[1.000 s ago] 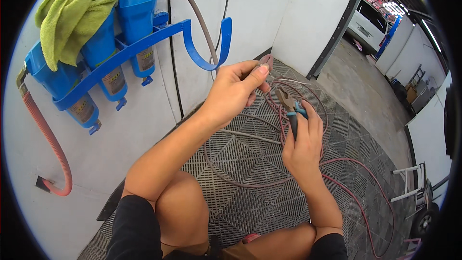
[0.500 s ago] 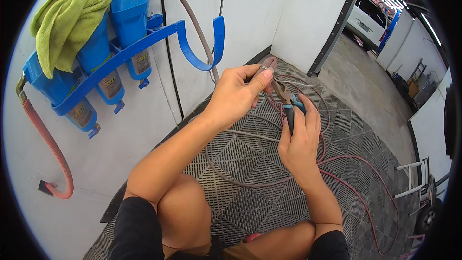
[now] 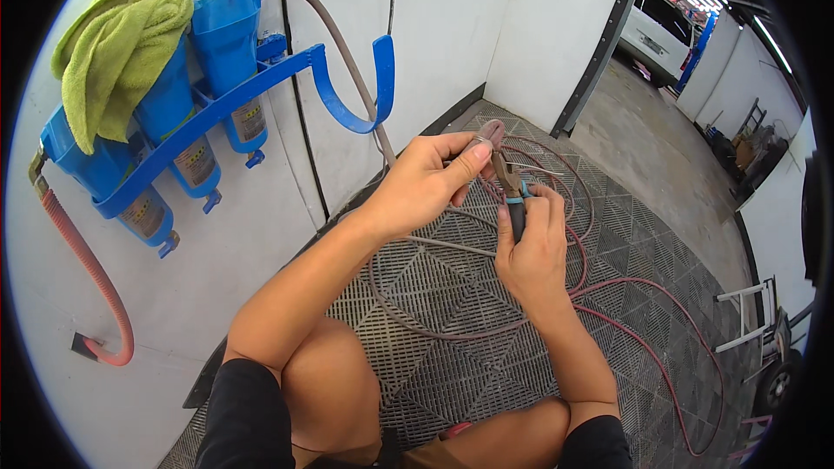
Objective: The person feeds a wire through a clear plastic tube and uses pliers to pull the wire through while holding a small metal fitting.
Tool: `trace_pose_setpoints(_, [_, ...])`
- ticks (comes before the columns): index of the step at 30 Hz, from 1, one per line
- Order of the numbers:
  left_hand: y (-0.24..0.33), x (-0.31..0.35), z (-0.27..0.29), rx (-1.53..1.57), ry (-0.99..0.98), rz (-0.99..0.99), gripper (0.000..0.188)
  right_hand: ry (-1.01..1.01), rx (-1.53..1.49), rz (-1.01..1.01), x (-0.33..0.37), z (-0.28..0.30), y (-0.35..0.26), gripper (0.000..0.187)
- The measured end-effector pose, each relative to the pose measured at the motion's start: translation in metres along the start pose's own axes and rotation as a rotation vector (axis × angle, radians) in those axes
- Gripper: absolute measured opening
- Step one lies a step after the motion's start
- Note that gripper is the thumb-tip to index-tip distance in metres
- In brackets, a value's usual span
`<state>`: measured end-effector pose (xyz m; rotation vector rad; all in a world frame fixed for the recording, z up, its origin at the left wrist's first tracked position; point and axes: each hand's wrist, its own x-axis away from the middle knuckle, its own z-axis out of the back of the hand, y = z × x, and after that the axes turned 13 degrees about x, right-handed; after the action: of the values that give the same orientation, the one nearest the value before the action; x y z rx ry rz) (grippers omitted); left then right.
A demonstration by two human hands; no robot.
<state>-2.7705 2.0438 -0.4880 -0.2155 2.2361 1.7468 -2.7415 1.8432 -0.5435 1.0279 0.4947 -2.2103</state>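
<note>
Within left hand (image 3: 426,178), pinched: hose (image 3: 493,130) | just beside, clamped in right hand (image 3: 534,252): pliers (image 3: 509,177)

White wall (image 3: 434,43), left: three blue filter housings (image 3: 228,30) in a row, labelled lower bowls, small valves underneath. Blue bracket (image 3: 282,72) runs across them, its right end bent into an open hook. Yellow-green cloth (image 3: 122,61) draped over the housings' tops at left. Salmon ribbed hose (image 3: 91,260) hangs from the leftmost housing's elbow fitting, curving to a dark wall plate (image 3: 84,346). Floor: grey slatted tiles (image 3: 434,287); bare concrete (image 3: 665,143) beyond the doorway. Far right: white vehicle (image 3: 651,35) beside blue post (image 3: 698,56); nearer, pale metal frame (image 3: 738,343), dark wheel (image 3: 776,386).
</note>
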Motion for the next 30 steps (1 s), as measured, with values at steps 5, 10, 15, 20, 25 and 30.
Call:
trace_pose_setpoints(5, [0.0,0.006,0.011,-0.057,-0.137,-0.065,0.051,0.08,-0.087,-0.031,-0.006,0.004,0.003,0.045])
trace_pose_setpoints(10, [-0.004,0.006,0.002,-0.113,-0.122,-0.116,0.059,-0.039,-0.097,-0.018,-0.006,0.008,0.008,0.051])
trace_pose_setpoints(15, [-0.009,0.005,0.004,-0.283,-0.053,-0.226,0.058,-0.222,-0.407,-0.116,-0.01,0.032,0.002,0.039])
trace_pose_setpoints(20, [0.007,0.011,-0.002,-0.34,-0.167,-0.45,0.054,-0.613,-0.779,-0.171,-0.007,0.057,0.01,0.036])
trace_pose_setpoints(25, [0.007,0.012,0.0,-0.321,-0.263,-0.538,0.046,-0.962,-1.662,-0.313,0.011,0.053,0.003,0.045])
trace_pose_setpoints(30, [-0.001,0.008,0.0,-0.231,-0.391,-0.612,0.043,-1.278,-2.374,-0.295,0.044,0.022,-0.011,0.052])
